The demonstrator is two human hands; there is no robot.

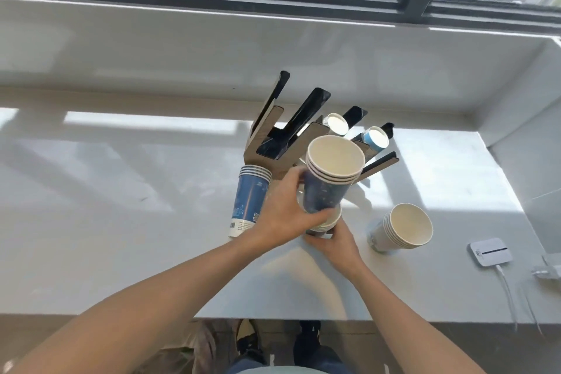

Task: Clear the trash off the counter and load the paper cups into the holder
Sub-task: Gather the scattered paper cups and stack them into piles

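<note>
— Hands?
— My left hand (283, 215) is gripping a blue cup stack (329, 179), mouth up; my right hand (337, 241) is clasping smaller cups (326, 223) beneath it.
— Where?
— Just before the holder (303, 133), over the counter (121, 206). Another stack (403, 228) is lying to the right.

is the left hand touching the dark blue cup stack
Touching: the head view shows the left hand wrapped around the dark blue cup stack, fingers curled on its lower side.
</note>
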